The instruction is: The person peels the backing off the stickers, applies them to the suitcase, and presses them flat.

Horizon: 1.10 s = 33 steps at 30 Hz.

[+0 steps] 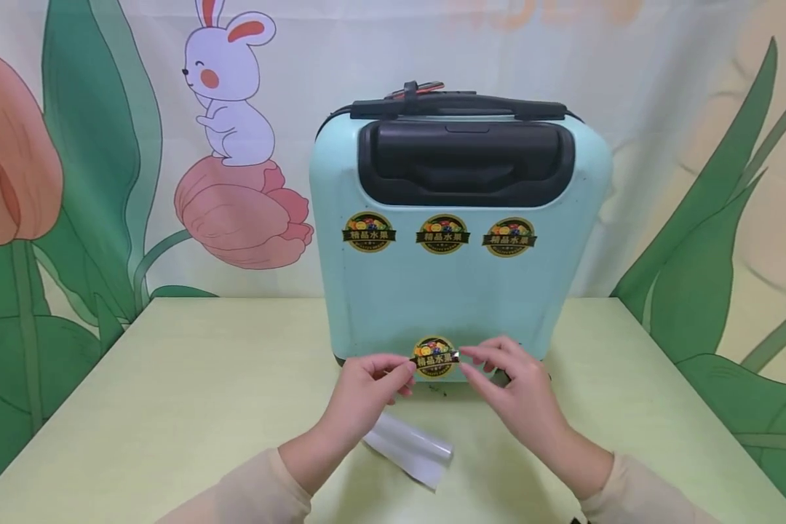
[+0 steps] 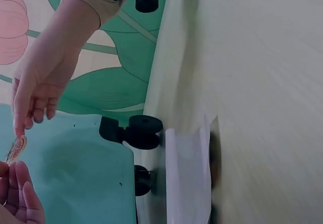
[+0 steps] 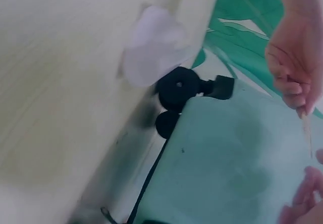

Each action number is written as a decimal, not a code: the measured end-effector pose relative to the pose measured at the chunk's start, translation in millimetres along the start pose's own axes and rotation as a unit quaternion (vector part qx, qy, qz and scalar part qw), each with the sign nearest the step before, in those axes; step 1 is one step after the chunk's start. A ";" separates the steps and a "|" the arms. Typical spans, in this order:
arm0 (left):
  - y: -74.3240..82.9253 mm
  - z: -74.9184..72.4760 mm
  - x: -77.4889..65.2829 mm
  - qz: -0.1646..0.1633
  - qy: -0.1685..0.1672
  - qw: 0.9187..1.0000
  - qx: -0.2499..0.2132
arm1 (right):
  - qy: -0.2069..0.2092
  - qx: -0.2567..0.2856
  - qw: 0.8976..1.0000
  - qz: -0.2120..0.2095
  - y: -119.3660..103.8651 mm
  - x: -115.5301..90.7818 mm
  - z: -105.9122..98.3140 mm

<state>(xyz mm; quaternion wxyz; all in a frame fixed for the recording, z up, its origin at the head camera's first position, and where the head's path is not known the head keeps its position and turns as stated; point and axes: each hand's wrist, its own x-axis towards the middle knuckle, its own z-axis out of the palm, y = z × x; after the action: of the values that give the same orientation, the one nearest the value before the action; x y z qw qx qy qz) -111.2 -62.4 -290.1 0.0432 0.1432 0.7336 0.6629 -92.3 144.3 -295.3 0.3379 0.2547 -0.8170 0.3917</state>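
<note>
A round black-and-gold sticker (image 1: 435,357) with a fruit print and a dark banner is held up before the lower part of a mint-green suitcase (image 1: 452,291). My left hand (image 1: 373,386) pinches the sticker's left end between thumb and fingertips. At its right end is my right hand (image 1: 514,389), the index fingertip at the edge and the thumb a little apart from it. In the left wrist view the right hand (image 2: 43,88) reaches to the sticker (image 2: 16,148) from above. Three matching stickers, left (image 1: 369,233), middle (image 1: 442,234) and right (image 1: 509,237), sit in a row on the suitcase.
A curled whitish sheet (image 1: 409,447) lies on the pale table (image 1: 236,407) below the hands. The suitcase stands upright, with a black handle recess (image 1: 466,164) at the top and black wheels (image 2: 144,131) below. A printed backdrop (image 1: 249,218) hangs behind.
</note>
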 end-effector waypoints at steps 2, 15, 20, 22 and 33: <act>-0.5 -0.7 1.7 0.011 0.003 1.000 0.007 | -0.025 0.028 0.994 0.103 -1.1 1.4 -2.7; 5.2 -7.5 6.3 0.094 0.008 0.993 0.070 | -0.077 0.093 0.960 0.252 -7.3 16.6 -3.1; 6.3 -10.7 11.0 0.129 0.023 0.985 0.116 | -0.074 0.075 0.970 0.220 -7.9 19.4 -2.6; 7.2 -13.5 11.9 0.152 0.035 0.977 0.146 | -0.072 0.071 0.974 0.203 -8.1 21.4 -0.9; 8.9 -26.3 10.6 0.257 0.089 0.926 0.263 | -0.071 0.087 0.978 0.174 -14.1 28.2 6.5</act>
<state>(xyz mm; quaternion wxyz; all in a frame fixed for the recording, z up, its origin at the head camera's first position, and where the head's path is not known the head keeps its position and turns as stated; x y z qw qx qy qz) -126.6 -84.2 -276.9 -0.2331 0.2735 0.8206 0.4444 -103.1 126.8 -270.5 0.1820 0.1641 -0.8337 0.4949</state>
